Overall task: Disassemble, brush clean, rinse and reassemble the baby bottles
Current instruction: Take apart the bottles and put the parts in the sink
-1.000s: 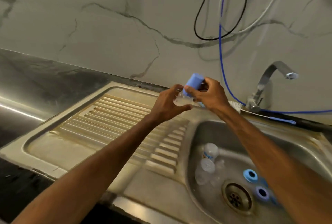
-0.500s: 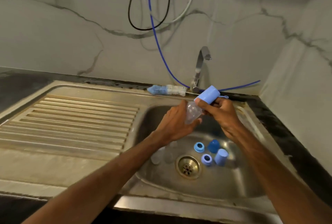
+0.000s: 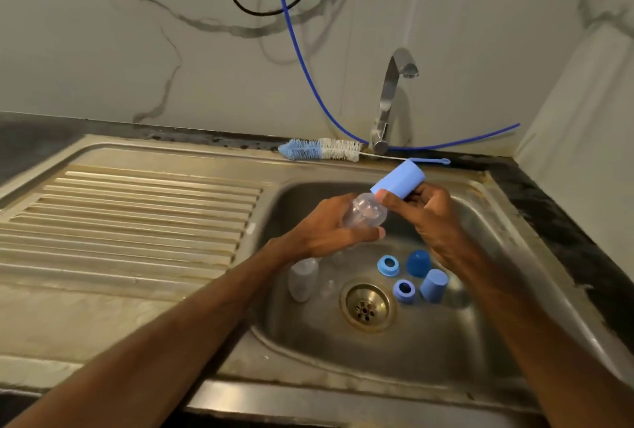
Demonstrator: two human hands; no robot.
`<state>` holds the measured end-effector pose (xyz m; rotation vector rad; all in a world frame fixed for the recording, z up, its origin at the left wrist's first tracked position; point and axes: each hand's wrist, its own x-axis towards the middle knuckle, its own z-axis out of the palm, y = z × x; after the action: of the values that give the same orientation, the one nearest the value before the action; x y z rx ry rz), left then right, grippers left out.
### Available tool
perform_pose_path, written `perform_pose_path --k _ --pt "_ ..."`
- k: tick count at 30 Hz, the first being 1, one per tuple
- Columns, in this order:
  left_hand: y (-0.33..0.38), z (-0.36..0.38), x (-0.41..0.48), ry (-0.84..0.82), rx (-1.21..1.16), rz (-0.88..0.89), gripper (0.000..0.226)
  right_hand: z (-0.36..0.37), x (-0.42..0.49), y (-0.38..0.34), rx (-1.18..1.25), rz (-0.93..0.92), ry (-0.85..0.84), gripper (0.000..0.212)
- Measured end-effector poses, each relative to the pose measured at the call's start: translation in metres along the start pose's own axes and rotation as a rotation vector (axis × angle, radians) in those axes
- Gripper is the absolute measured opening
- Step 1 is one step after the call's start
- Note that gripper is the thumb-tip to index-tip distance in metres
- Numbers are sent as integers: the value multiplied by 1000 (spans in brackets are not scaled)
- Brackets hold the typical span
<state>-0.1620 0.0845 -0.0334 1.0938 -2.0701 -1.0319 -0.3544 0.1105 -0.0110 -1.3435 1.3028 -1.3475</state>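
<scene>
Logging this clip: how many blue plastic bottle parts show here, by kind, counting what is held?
Tall light blue cylindrical caps: 2, one gripped by the right hand on the clear plastic bottle in the left hand, one in the steel sink basin.
Dark blue domed caps: 1.
Blue screw rings: 2, in the basin.
Total: 5.

place: home kitchen | evidence: steel sink [image 3: 535,239]; tap [image 3: 391,98]; marble-look wall [image 3: 137,50]
</scene>
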Motion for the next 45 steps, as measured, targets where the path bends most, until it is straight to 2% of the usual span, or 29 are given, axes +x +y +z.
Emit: perform_pose_path --k 3,4,8,12,15,17,22,24,28,31,35,37,39,40,42,43,44,45 --pt "-7 4 -1 83 230 40 78 4 -4 8 -24 50 -38 35" --pt "-9 5 0 124 265 79 79 5 -4 12 -40 58 -52 39" --pt "-9 8 5 201 254 164 52 8 -6 11 -100 68 -93 42" --pt "-9 13 5 159 274 159 54 -3 -3 7 -60 40 -57 38" --pt "0 7 6 135 126 135 43 -12 -3 0 -75 6 -105 30" --pt "6 2 7 59 -2 103 37 -17 -4 -5 -73 -27 -130 27" --pt "14 -7 1 -153 -321 -23 30 -25 -7 -4 2 -54 -257 38" --pt "13 -11 -1 -239 -428 -51 34 -25 -6 -3 84 -29 -322 41" --pt "15 -14 -4 -366 -759 -102 45 -30 -4 -8 420 41 -465 61" --pt "15 -10 -4 -296 -740 -132 35 -31 -5 -10 442 54 -470 58" --pt "1 -3 -1 -180 -466 -77 35 -30 -6 -4 345 84 -407 52" --pt "0 -2 -2 -129 -396 -18 32 -30 -5 -8 461 120 -227 44" --pt "4 -1 -2 -62 -377 20 32 -35 -3 -14 617 150 -42 25" --pt "4 -1 -2 -26 -370 32 34 -41 -3 -17 696 164 -5 19" --pt "3 0 -1 47 -342 55 39 -53 -5 -23 784 199 -25 22" --pt "1 0 1 75 -328 64 41 -56 -6 -26 720 207 -54 22" --pt "-2 0 2 93 -318 74 41 -58 -8 -27 517 209 -72 19" --pt "-4 -1 3 102 -313 85 39 -57 -10 -25 200 205 -103 16"
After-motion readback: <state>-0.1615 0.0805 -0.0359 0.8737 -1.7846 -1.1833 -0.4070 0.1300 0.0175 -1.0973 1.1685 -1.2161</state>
